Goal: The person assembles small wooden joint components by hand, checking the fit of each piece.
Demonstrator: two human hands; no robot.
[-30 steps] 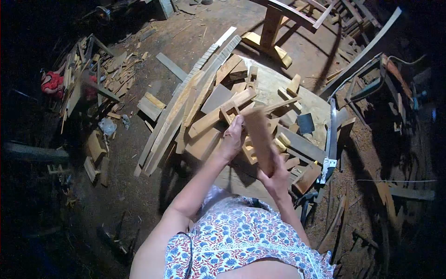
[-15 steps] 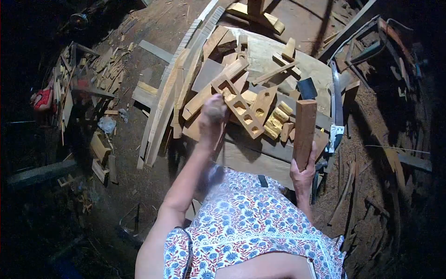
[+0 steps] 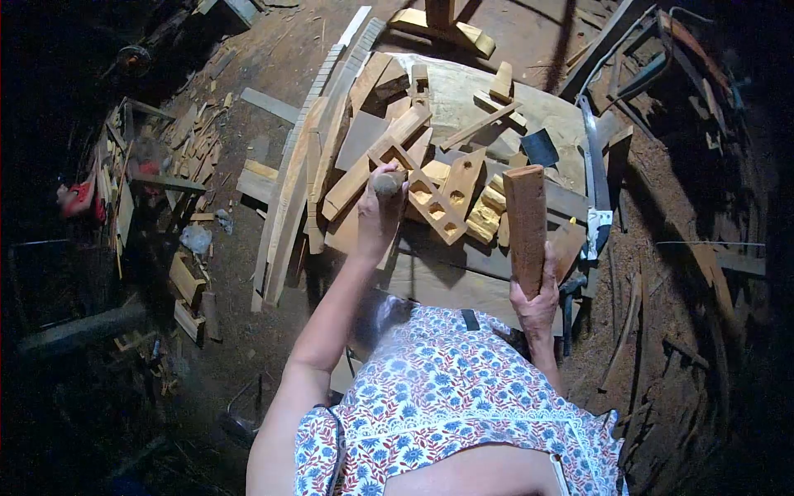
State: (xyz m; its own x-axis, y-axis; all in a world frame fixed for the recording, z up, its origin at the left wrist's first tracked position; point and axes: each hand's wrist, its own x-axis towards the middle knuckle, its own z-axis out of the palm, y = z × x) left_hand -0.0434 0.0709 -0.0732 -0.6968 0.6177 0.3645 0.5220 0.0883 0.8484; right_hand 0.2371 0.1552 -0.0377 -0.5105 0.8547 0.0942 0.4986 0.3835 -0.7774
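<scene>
Surface [image 3: 463, 99] is covered with wood offcuts ahead of both hands. Reddish wood block [image 3: 527, 223] is held upright, clamped at its lower end by right hand [image 3: 536, 302]. Mortised piece [image 3: 426, 197] lies between hands. Left hand [image 3: 376, 211] is closed on a small rounded handle [image 3: 388, 183].

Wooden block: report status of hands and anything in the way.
Right hand grips wooden block upright. Left hand closed on round handle. Slotted wood piece between them; saw alongside.
</scene>
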